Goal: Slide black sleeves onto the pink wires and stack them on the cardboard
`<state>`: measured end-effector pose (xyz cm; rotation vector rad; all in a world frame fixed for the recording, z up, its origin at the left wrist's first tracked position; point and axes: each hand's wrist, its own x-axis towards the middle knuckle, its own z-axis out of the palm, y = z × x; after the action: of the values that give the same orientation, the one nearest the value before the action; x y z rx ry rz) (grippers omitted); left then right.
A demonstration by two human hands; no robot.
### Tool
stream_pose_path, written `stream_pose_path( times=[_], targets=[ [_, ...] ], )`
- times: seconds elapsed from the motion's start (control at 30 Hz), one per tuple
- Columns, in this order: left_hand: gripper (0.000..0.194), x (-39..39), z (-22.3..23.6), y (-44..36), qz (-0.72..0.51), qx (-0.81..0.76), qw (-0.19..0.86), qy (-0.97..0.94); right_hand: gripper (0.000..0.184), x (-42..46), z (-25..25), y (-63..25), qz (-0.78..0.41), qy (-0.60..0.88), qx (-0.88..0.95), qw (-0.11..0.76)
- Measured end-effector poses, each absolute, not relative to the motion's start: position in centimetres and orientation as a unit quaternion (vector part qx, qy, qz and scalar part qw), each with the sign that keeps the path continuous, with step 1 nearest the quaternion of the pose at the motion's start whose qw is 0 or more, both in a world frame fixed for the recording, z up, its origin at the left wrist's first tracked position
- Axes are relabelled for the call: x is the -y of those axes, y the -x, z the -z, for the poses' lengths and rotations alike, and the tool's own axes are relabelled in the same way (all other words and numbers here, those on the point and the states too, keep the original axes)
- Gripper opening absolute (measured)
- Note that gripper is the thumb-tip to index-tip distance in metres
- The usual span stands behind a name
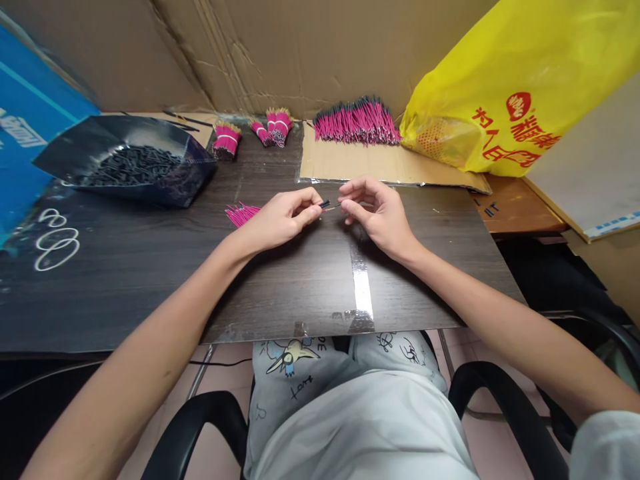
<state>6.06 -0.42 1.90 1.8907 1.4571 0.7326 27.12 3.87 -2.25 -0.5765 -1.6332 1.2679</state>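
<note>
A: What do the hands hold at the middle of the table (150, 280)?

B: The left hand (280, 219) has its fingers curled in, thumb and forefinger pinched on a small black sleeve (325, 204). A bunch of pink wires (241, 213) sticks out behind that hand, lying on the table and touching it at the heel.

A: And the other hand?

B: The right hand (376, 215) is loosely curled, its thumb and forefinger closed on a thin wire end (334, 208) that meets the black sleeve. The two hands are just beside each other, fingertips nearly touching, low over the dark wood surface.

A: What surrounds them?

B: To the left, an open dark bag (125, 160) holds a heap of black pieces. At the back edge stand small tied bundles (250, 133) of pink wires, and to their right a larger pile of pink wires (357, 121) lies on a sheet of cardboard (390, 167). A yellow plastic bag (515, 87) with red print sits at the right rear, touching that cardboard. A strip of clear tape (361, 287) runs down the table toward the person's lap.
</note>
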Motion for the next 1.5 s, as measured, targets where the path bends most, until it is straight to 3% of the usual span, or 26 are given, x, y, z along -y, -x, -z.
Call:
stream_pose_path(
  times=[0.7, 1.07, 1.23, 1.5],
  targets=[
    [0.021, 0.3, -1.7, -6.1, -0.25, -0.581, 0.249, -0.733, 0.033, -3.7, 2.3, -27.5, -0.475, 0.214, 0.727, 0.448],
    [0.02, 0.4, -1.4, -6.5, -0.246, -0.58, 0.218, -0.745, 0.049, -4.5, 2.7, -27.3, -0.525, 0.254, 0.713, 0.389],
    [0.019, 0.6, -1.5, -7.0, -0.242, -0.585, 0.195, -0.749, 0.043, -4.5, 2.6, -27.4, -0.481, 0.265, 0.736, 0.396],
    [0.018, 0.4, -1.1, -6.6, -0.279, -0.57, 0.217, -0.742, 0.047, -4.9, 2.8, -27.4, -0.589, 0.221, 0.681, 0.374]
  ],
)
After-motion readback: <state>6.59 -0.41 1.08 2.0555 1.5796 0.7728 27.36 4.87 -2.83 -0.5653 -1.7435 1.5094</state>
